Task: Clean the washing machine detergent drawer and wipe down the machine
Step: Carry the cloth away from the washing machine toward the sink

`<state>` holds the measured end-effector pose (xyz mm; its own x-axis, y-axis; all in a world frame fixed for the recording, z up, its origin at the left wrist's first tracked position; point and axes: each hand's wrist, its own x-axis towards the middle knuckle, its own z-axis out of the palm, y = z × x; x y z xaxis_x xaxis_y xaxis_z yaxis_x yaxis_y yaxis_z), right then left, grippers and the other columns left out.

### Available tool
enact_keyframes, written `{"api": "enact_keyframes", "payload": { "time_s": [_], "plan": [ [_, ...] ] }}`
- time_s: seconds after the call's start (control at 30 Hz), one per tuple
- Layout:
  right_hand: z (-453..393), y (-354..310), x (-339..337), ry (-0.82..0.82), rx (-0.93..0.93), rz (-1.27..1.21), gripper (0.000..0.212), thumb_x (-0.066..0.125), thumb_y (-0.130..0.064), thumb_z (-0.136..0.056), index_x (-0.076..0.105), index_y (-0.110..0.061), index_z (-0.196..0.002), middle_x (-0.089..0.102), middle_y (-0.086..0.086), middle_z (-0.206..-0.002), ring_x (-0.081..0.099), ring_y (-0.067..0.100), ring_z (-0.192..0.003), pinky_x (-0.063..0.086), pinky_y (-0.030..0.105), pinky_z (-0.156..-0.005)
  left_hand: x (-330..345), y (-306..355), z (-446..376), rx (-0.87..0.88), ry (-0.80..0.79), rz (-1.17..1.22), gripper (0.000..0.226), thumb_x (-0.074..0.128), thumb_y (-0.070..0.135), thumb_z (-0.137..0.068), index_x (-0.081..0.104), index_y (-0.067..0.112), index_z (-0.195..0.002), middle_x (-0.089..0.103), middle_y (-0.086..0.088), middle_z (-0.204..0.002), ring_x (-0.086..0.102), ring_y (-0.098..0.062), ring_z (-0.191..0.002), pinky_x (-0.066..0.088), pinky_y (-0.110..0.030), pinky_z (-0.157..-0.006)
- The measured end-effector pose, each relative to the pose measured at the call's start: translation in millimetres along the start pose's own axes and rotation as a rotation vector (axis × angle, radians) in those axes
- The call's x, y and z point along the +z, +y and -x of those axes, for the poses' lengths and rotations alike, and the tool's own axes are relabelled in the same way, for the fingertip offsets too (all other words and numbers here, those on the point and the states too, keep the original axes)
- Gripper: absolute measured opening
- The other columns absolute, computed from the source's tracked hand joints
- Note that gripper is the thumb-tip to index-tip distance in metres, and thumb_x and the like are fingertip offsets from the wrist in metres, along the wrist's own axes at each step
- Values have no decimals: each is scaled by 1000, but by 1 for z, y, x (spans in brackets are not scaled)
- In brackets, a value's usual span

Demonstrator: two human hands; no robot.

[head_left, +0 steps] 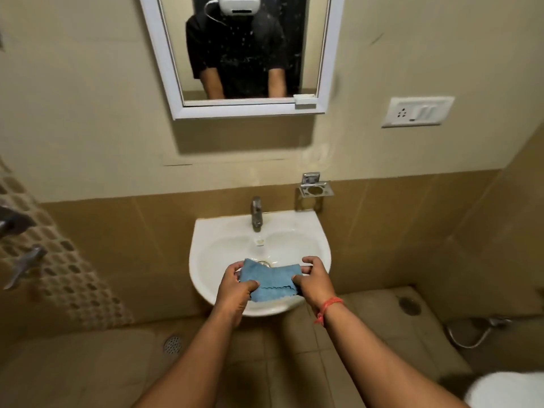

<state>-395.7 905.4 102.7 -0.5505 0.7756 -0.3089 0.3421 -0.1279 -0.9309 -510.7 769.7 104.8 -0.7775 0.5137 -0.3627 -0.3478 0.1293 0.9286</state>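
Note:
A blue cloth (272, 280) is stretched over the front half of a white wall-mounted sink (206, 231). My left hand (237, 285) pinches the cloth's left end and my right hand (313, 278) pinches its right end, both held above the basin. A thin stream of water falls from the metal tap (256, 213) into the basin behind the cloth. The drain is partly hidden by the cloth. No washing machine or detergent drawer is in view.
A white-framed mirror (323, 83) hangs above the sink, with a switch plate (418, 111) to its right. A metal holder (315, 188) sits on the wall by the tap. Wall taps (26, 263) stick out at left. A toilet (506, 390) and hose (474, 334) are at lower right.

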Motion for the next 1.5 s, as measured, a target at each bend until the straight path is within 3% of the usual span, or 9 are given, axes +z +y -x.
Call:
{"api": "enact_keyframes", "payload": {
  "time_s": [0.23,0.53,0.7,0.87,1.03,1.2,1.33,1.4,1.5],
  "plan": [
    [-65,-22,-33,65,-29,-114,51,57,7,-79,44,-15,-123,58,6,-106,64,30,-93,55,44,-81,56,23,-52,33,-81,-27,60,59,-14,-79,46,23,-125,61,-5,-114,63,-21,-98,53,-28,-71],
    [-174,-52,-98,15,-76,-148,47,60,4,-81,46,-18,-120,57,1,-105,59,13,-88,48,21,-66,157,59,-134,103,0,-89,82,64,-12,-79,37,32,-142,54,-3,-123,59,-24,-108,56,-39,-85],
    [-234,-71,-128,16,-94,-92,41,64,4,-81,49,-15,-113,55,1,-106,56,10,-89,46,20,-66,206,69,-169,174,17,-119,55,61,-8,-79,60,22,-124,58,-3,-128,59,-15,-105,53,-24,-76],
    [-276,-82,-135,-33,-182,-17,30,61,4,-83,57,-15,-106,58,5,-110,58,15,-97,54,26,-79,229,80,-193,235,97,-173,55,59,-8,-80,55,18,-128,55,-1,-128,58,-11,-106,51,-12,-69],
    [-321,-90,-126,-16,-270,91,34,60,2,-86,62,-17,-113,61,5,-119,58,17,-108,53,37,-95,236,94,-229,320,130,-335,61,61,-10,-77,52,13,-133,48,-2,-130,52,-19,-118,48,-31,-99],
    [-344,-108,-120,42,-324,128,35,56,4,-86,63,-11,-117,62,6,-117,59,18,-104,50,29,-92,243,106,-263,359,73,-446,64,64,-8,-77,50,10,-137,46,-2,-130,49,-21,-121,46,-36,-103],
    [-357,-96,-116,10,-283,207,37,54,7,-85,63,-7,-119,62,11,-119,60,22,-105,53,37,-94,245,99,-280,359,43,-611,42,66,3,-79,61,7,-120,53,-8,-115,55,-28,-111,51,-33,-89],
    [-359,-85,-114,3,-244,193,36,55,5,-87,62,-8,-119,61,12,-121,60,23,-107,53,38,-94,243,93,-285,300,50,-634,42,67,16,-85,59,8,-126,52,-12,-123,53,-29,-116,49,-43,-98],
    [-364,-74,-112,5,-243,196,37,59,-1,-87,61,-13,-122,57,9,-125,58,22,-111,51,40,-97,238,83,-288,319,110,-745,49,59,33,-93,50,13,-137,46,-14,-134,45,-30,-123,41,-44,-106]
  ]
}}
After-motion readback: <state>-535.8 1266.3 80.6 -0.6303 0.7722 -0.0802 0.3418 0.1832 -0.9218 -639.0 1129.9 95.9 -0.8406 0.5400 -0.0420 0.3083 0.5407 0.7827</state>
